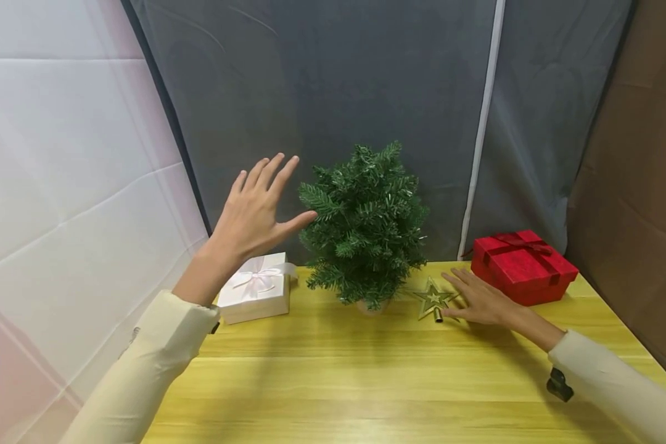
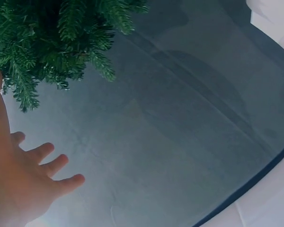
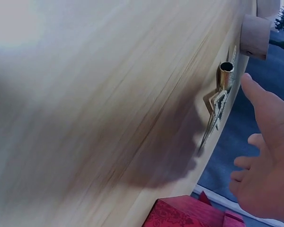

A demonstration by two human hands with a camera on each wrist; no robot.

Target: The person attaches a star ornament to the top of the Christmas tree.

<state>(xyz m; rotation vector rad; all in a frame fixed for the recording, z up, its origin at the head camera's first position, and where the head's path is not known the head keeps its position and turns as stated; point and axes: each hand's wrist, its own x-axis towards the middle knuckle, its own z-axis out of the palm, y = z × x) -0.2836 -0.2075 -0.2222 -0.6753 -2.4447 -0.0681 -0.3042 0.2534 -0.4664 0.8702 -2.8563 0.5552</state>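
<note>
Head view, and the left hand [image 1: 250,216] is splayed, empty, beside the artificial Christmas tree [image 1: 366,228] mid-frame, the right hand [image 1: 485,301] spread, empty, by the gold star topper [image 1: 434,298] lower right of centre: seemingly reaching, a pinch needed next!

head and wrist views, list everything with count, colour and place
Table: one, yellow, foreground
Tree: one, green, back middle
Tree base: one, pale, under tree
Star: one, gold, right of tree
White box: one, white, left of tree
Red box: one, red, back right
Bows: two, pinkish and dark red, one per box
Back curtain: one, grey, behind
White strip: one, white, on back curtain
Side walls: two, whitish left, brown right
Sleeves: two, cream, lower sides
Black device: at least one, black, by right sleeve
Left hand: one, bare, left of tree
Right hand: one, bare, right of star
</note>
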